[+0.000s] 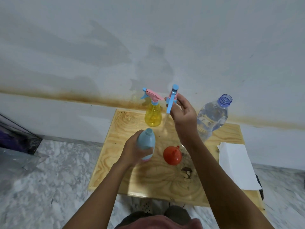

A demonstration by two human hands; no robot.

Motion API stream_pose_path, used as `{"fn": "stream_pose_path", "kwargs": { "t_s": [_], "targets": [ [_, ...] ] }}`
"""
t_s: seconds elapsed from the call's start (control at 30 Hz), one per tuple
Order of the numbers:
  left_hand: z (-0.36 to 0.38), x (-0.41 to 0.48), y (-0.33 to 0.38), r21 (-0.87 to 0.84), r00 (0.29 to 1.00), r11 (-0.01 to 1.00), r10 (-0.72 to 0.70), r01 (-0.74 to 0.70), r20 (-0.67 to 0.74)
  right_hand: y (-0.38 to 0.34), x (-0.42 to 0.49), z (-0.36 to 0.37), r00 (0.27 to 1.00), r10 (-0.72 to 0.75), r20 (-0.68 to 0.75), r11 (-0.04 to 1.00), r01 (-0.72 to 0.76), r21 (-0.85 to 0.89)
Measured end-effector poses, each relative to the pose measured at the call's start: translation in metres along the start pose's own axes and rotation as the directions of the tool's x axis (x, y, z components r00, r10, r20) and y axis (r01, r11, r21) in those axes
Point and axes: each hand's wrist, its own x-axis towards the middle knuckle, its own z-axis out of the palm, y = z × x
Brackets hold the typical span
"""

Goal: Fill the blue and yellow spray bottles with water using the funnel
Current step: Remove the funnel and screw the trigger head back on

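Seen from above, a small wooden table (115,154) stood against a stained white wall, on a marbled grey floor.

There were two spray bottles. The blue spray bottle (146,142) was at about 10 o'clock from the table's centre. Its neck was open and it had no cap. The left hand (132,152) gripped it around the lower body, fingers wrapped round the front. The yellow spray bottle (153,116) stood at the table's 12 o'clock edge, close to the wall, with its pink and blue trigger top (151,95) screwed on.

There was one loose spray head (172,98), blue and pink. The right hand (183,113) pinched it by the collar and held it up above the table, just to the right of the yellow bottle.

One red funnel (172,155) lay on the tabletop near the centre, between the two forearms and touching neither bottle. One clear water bottle (212,116), uncapped and holding water, stood at 2 o'clock. One stack of white paper (237,166) lay along the 3 o'clock edge and hung over the table's side.

The left palm hid the far side and base of the blue bottle, so it could not be told whether the bottle rested on the wood. A faint pale streak under the loose head was too dim to identify. The right wrist covered part of the water bottle's foot. A dark blotch (187,172) at 5 o'clock was blurred. A dark object (16,134) on the floor was cut off by the left edge.
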Motion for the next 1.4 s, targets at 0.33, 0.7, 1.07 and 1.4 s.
{"fn": "stream_pose_path", "kwargs": {
  "t_s": [0.33,0.7,1.07,1.4],
  "targets": [
    [0.000,-0.012,0.009,-0.031,1.000,0.999,0.014,-0.014,0.007,-0.005,-0.011,0.019,1.000,-0.001,-0.003,1.000,0.001,0.011],
    [-0.009,-0.011,0.026,-0.156,0.999,0.987,0.041,-0.042,-0.013,0.032,-0.027,0.021,0.984,0.103,0.145,0.991,-0.090,-0.096],
    [-0.016,-0.011,0.042,-0.205,0.999,0.977,0.045,-0.049,-0.024,0.036,-0.034,0.031,0.979,0.133,0.152,0.991,-0.133,-0.006],
    [-0.015,-0.008,0.043,-0.219,0.999,0.975,0.028,-0.037,-0.040,0.044,-0.037,0.032,0.985,0.097,0.146,0.995,-0.092,-0.039]
  ]
}}
